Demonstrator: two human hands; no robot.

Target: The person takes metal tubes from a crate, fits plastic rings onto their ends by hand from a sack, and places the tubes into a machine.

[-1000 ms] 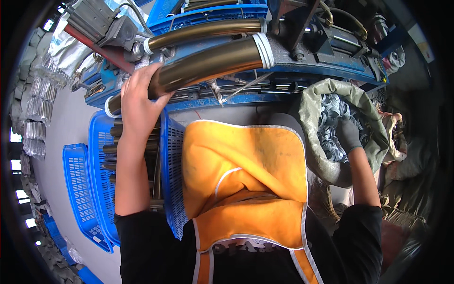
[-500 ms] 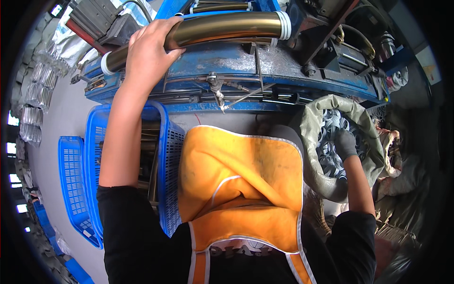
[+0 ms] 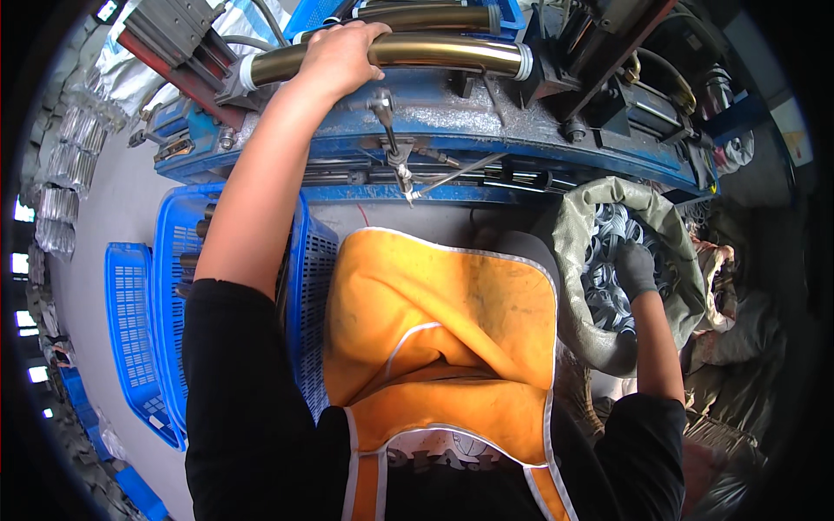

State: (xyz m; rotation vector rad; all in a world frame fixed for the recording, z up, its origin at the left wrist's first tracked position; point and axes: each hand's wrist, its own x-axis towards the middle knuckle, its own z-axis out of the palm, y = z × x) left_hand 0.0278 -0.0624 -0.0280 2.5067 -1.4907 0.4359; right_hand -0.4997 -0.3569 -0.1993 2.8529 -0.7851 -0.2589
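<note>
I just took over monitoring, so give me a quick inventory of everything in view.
bent metal tube: one, brass-gold with white end sleeves, lying on the machine at the top
machine bed: one, blue, worn, across the top
metal rings: many, silver, inside the sack
sack: one, grey-green, open, at right
blue crates: at least three, at left; the nearest holds dark tubes
apron: one, orange with white trim, centre
left hand: bare, gripping the bent metal tube
right hand: grey glove, down among the metal rings
</note>
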